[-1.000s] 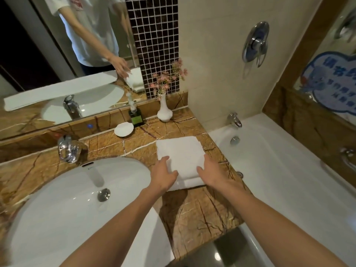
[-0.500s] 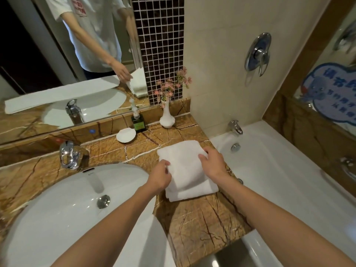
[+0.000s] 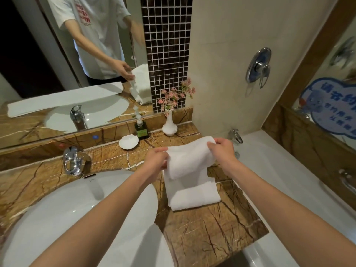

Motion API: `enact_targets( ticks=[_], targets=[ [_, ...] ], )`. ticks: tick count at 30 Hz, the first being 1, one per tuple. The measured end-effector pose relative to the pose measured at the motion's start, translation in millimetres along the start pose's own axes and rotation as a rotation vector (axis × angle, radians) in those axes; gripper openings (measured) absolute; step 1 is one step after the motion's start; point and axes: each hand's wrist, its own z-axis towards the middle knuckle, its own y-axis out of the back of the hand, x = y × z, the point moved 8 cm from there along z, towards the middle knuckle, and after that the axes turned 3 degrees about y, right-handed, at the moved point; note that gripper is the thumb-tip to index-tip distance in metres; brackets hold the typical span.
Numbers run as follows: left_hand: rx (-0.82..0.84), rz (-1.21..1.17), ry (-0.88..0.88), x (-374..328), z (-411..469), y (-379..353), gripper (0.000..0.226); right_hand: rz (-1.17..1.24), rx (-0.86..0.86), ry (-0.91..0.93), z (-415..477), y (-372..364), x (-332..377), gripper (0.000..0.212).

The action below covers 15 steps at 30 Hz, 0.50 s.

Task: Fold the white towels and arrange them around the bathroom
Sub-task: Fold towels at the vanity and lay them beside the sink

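A folded white towel (image 3: 189, 164) lies on the brown marble counter (image 3: 208, 232) between the sink and the bathtub. Its far half is lifted off the counter and curls over, while the near folded edge still rests on the marble. My left hand (image 3: 157, 158) grips the lifted part at its left edge. My right hand (image 3: 221, 150) pinches the lifted part at its right top corner. A long white towel appears only as a reflection in the mirror (image 3: 63, 101), laid flat by the sink.
A white sink basin (image 3: 63, 212) with a chrome tap (image 3: 72, 160) fills the left. At the back of the counter stand a shell soap dish (image 3: 128, 142), a small green bottle (image 3: 141, 130) and a white vase with pink flowers (image 3: 169, 126). The bathtub (image 3: 285, 182) lies to the right.
Both hands went from resting on the flat towel to gripping its far part and lifting it up off the counter, so it now curls over the near half.
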Motion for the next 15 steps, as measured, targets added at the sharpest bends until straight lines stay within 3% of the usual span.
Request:
enact_targets(
  ticks=[7, 15],
  targets=[
    [0.153, -0.091, -0.095, -62.0, -23.6, -18.8, 0.039, 0.057, -0.025, -0.022, 12.7, 6.4, 29.4, 0.024],
    [0.299, -0.165, -0.184, -123.1, -45.6, -42.8, 0.041, 0.136, -0.103, 0.019, 27.0, 30.5, 78.2, 0.01]
  ],
)
